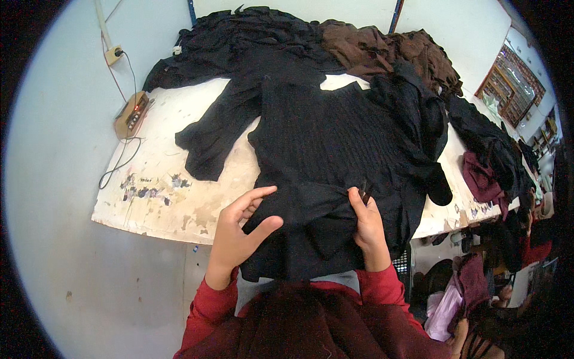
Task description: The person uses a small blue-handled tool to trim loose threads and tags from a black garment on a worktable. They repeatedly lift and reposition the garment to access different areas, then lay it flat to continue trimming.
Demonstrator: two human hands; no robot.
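Observation:
A black long-sleeved garment [317,131] with a finely pleated body lies spread before me, its lower part hanging over the table's front edge. At its left side my left hand [242,233] is open, thumb and fingers apart, with no cloth gripped. My right hand [369,230] pinches a fold of the black fabric between thumb and fingers. A small, dark, pointed thing [364,189] pokes out by those fingertips; its kind cannot be made out.
The white table [155,206] has worn, stained patches. Black clothes [251,39] and brown cloth [382,48] are heaped at the back. On the left sits a power strip [131,115] with a loose cord. More dark and maroon garments [481,176] lie on the right, near another person's hand [460,335].

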